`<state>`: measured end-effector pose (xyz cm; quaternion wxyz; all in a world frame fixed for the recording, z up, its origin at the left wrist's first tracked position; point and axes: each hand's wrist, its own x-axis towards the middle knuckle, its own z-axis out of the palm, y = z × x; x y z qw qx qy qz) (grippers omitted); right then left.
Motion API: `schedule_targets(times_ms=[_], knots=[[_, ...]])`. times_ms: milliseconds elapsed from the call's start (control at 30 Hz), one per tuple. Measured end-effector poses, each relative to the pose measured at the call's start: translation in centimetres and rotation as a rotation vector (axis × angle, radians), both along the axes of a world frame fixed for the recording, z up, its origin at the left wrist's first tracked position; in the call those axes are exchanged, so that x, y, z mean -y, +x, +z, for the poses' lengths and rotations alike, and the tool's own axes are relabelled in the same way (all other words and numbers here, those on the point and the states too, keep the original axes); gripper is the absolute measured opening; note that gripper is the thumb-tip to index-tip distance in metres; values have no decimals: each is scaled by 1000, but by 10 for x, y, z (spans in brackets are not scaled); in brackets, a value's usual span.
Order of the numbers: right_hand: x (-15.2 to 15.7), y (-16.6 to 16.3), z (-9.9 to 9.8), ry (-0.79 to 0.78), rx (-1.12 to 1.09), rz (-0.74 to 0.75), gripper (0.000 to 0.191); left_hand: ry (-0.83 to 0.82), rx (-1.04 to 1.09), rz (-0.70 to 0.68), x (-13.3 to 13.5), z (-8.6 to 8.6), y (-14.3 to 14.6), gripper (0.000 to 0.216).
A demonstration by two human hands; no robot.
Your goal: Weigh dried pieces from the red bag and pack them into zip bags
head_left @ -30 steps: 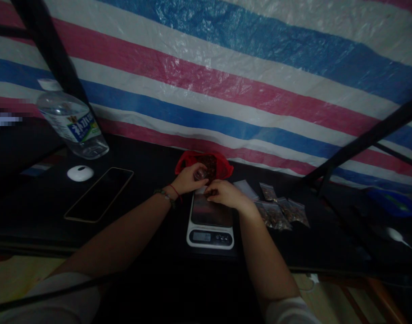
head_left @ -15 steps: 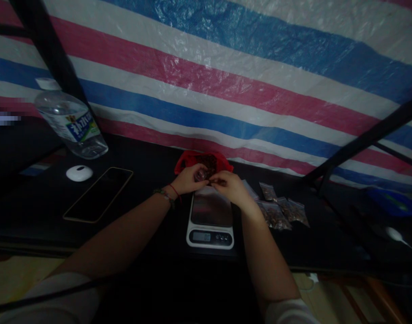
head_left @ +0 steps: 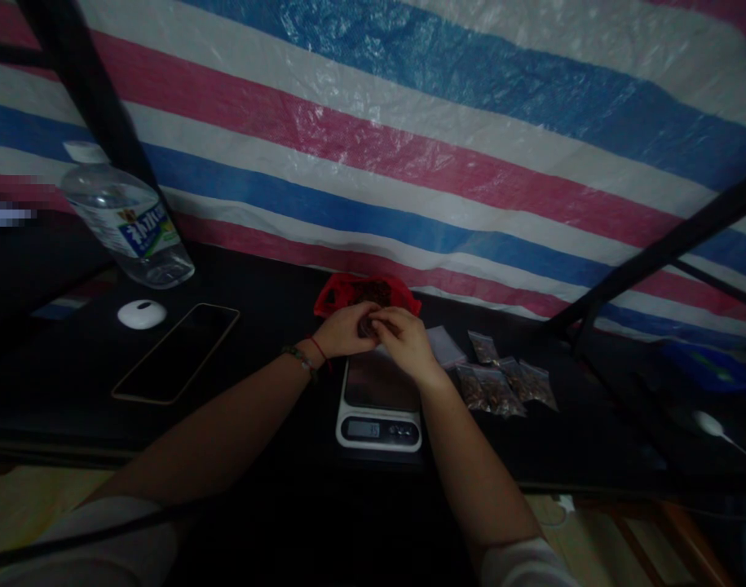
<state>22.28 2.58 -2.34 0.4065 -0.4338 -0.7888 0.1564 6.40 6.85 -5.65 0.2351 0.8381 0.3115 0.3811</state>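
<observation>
My left hand [head_left: 346,329] is closed around a small clear plastic bag [head_left: 366,326], held above the back of the kitchen scale [head_left: 381,383]. Against the mouth of this bag, the fingers of my right hand [head_left: 403,338] are pinched together; what lies between them is hidden. Just behind both hands, an open red plastic bag [head_left: 329,295] holds a heap of small dark brown pieces [head_left: 373,291]. The scale's display [head_left: 364,430] is lit, its digits hard to read.
Right of the scale lie flat clear bags [head_left: 446,346] and several filled zip bags [head_left: 492,390]. To the left are a phone [head_left: 177,352], a white oval mouse-like object [head_left: 142,314] and a water bottle [head_left: 128,216]. A striped tarp [head_left: 409,147] hangs behind, with a dark slanted bar [head_left: 647,265] at right.
My right hand has moved left and closed in on my left hand at the small bag. Brown pieces seen in its fingers are now hidden. The scale's reading has changed from zero.
</observation>
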Motion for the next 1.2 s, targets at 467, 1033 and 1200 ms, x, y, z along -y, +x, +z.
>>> schedule_targets(times_ms=[467, 1033, 1200], knots=[[-3, 17, 2, 166, -223, -214, 15, -424, 422, -197, -9, -2, -9, 52], [-16, 15, -18, -220, -508, -144, 27, -560, 457, -196, -7, -8, 3, 40], [-16, 15, -19, -241, -510, -134, 25, -540, 436, -188, -6, -9, 4, 39]])
